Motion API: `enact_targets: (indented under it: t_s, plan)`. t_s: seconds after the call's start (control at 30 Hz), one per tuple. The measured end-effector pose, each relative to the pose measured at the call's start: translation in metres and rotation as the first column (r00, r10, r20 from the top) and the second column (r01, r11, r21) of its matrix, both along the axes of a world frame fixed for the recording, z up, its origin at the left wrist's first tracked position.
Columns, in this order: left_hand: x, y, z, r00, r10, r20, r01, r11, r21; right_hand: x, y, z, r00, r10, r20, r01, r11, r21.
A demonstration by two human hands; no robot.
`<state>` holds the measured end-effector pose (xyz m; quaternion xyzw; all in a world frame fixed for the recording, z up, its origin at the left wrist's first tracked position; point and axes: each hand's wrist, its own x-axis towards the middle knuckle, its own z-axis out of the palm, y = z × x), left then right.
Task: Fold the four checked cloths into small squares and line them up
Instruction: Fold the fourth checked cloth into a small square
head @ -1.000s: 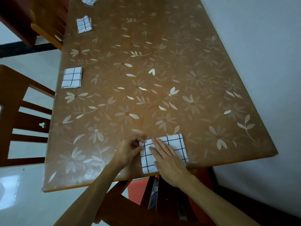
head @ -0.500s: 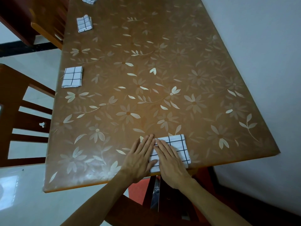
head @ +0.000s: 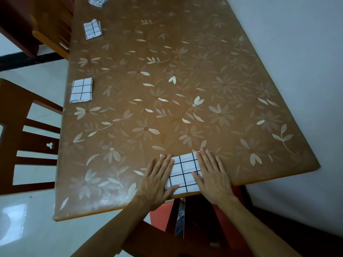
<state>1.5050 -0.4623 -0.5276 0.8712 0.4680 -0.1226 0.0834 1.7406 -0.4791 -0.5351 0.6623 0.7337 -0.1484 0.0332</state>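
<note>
**Both palms flat on the nearest checked cloth**

The nearest cloth (head: 183,173) lies at the near edge of the table (head: 185,71), folded into a compact rectangle. It is white woven fabric crossed by thin dark lines that form large open checks. Its near border sits right on the table's lip.

The left hand (head: 156,179) rests flat on the cloth's left side, fingers straight and close together, thumb laid across the lower left corner. The right hand (head: 213,175) mirrors it on the right side, fingers stretched forward past the far edge of the fabric, thumb lying on the cloth. Neither hand grasps anything; both are spread and pressing down, with the strip of checks showing between them.

Three more cloths lie along the table's left edge, well apart from one another and from the nearest one. The second cloth (head: 81,90) is a neat, flat square with layered edges showing along its near side. The third cloth (head: 92,29) is folded small, with one far corner lifting. The fourth cloth (head: 97,0) is cut off by the top of the view, so its shape cannot be told.

The tabletop is glossy amber-brown, patterned with pale daisies and leafy sprigs, its corners rounded. A slatted chair (head: 20,138) of dark wood stands at the left, and a far chair (head: 46,34) beyond it. The floor (head: 27,229) is pale and shiny; a plain wall (head: 297,62) runs along the right.
</note>
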Motion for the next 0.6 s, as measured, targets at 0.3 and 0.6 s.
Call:
enact_targets:
  t_s: [0.3, 0.6]
  plan:
    - [0.031, 0.019, 0.032, 0.989, 0.109, 0.101, -0.104, 0.993, -0.051, 0.017, 0.045, 0.036, 0.993, 0.090, -0.073, -0.093, 0.995, -0.040]
    - [0.072, 0.079, 0.041, 0.828, 0.387, 0.406, -0.151, 0.851, -0.502, 0.025, 0.066, 0.077, 0.776, -0.165, -0.609, 0.045, 0.977, -0.208]
